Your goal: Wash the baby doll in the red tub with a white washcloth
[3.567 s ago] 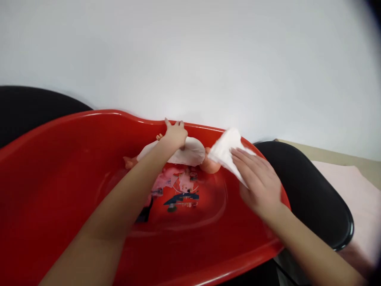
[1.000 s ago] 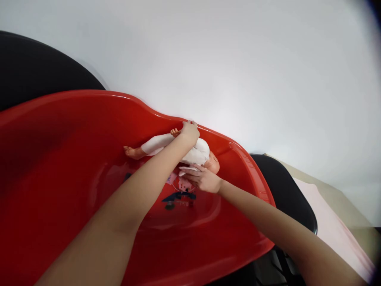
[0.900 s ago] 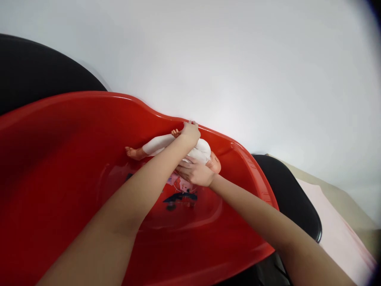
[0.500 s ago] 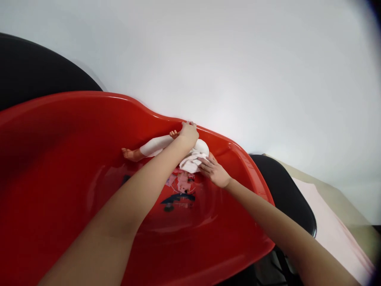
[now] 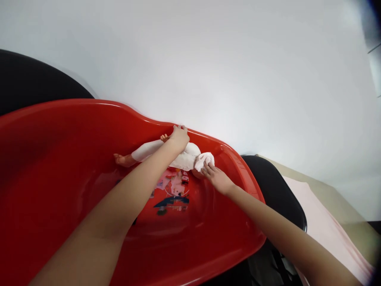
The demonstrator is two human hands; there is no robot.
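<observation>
A doll in white clothing (image 5: 145, 150) lies on its side along the far wall of a red baby bathtub (image 5: 74, 167), its bare foot to the left and its head to the right. My left hand (image 5: 179, 138) reaches across the doll's upper body, fingers bent over the tub's far rim; the forearm covers part of the doll. Just left of that hand a small doll hand sticks up. My right hand (image 5: 218, 178) holds a bunched white cloth (image 5: 204, 161) against the doll's head, which is mostly covered.
Cartoon print (image 5: 174, 188) marks the tub floor. Black chairs (image 5: 270, 178) show behind the tub's right end and at the left (image 5: 35, 75). Pink fabric (image 5: 324, 218) lies on a beige surface at right. A white wall (image 5: 208, 59) rises behind.
My right hand has shifted the white cloth from the doll's chest area to its head, bunching it smaller. My left hand stays at the rim. The view has shifted slightly.
</observation>
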